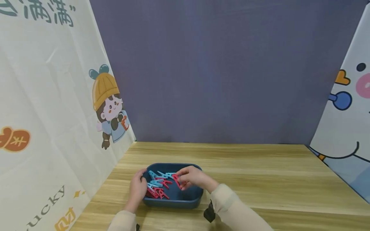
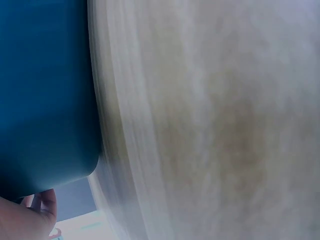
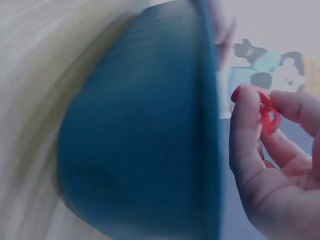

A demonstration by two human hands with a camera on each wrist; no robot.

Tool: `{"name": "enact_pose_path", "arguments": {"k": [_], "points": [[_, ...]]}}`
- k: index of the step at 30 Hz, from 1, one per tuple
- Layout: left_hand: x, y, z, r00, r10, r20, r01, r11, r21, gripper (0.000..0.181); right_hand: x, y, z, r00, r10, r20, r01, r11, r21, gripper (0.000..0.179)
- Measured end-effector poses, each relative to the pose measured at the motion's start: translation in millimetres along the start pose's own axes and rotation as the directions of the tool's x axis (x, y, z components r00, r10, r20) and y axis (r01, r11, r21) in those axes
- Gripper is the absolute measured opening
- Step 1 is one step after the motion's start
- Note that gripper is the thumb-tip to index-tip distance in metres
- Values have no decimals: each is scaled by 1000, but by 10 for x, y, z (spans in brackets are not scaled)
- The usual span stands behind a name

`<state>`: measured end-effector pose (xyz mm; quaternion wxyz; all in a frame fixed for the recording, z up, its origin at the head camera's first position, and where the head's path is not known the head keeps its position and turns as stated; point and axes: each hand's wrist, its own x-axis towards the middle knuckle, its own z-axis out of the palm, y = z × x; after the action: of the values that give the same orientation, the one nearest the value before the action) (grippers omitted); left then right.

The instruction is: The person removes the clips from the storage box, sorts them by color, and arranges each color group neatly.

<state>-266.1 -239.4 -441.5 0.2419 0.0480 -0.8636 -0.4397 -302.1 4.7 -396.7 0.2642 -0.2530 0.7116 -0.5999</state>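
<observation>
A dark blue plastic basin (image 1: 173,203) stands on the wooden table in the head view. Inside, mostly on its left side, lie several light blue clothespins (image 1: 156,183) and red clothespins (image 1: 162,194). My left hand (image 1: 139,187) grips the basin's left rim, thumb toward the inside; in the left wrist view its fingers (image 2: 49,202) show beside the basin's corner. Over the basin's right half, my right hand (image 1: 195,178) pinches a red clothespin (image 3: 270,118) between thumb and fingertips. The right wrist view shows this pinch just past the basin's rim.
The wooden table (image 1: 254,179) extends behind and to the right of the basin. A printed white cloth (image 1: 57,96) hangs at the left, a dark grey-blue cloth (image 1: 214,70) at the back, and another printed cloth (image 1: 341,128) at the right.
</observation>
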Motion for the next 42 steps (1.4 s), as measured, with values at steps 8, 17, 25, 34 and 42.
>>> {"name": "enact_pose_path", "arguments": {"k": [8,17,25,34,42], "points": [[-14,12,9,998,-52,-24,51,999,-15,37,-211,-79,-259,997,-16,-73,23,995,100,35],[-12,-6,-19,996,-84,-24,83,996,-17,37,-356,15,-553,982,-22,-189,43,993,108,38],[-9,1,-54,988,-155,-6,153,981,-116,38,-479,150,-755,965,-12,-262,51,988,144,30],[-15,-9,-59,988,-152,-17,148,977,-151,37,-572,311,-920,961,23,-275,15,991,133,36],[-16,-17,-63,988,-154,-13,150,978,-141,36,-592,435,-958,944,83,-320,-28,985,173,35]]}}
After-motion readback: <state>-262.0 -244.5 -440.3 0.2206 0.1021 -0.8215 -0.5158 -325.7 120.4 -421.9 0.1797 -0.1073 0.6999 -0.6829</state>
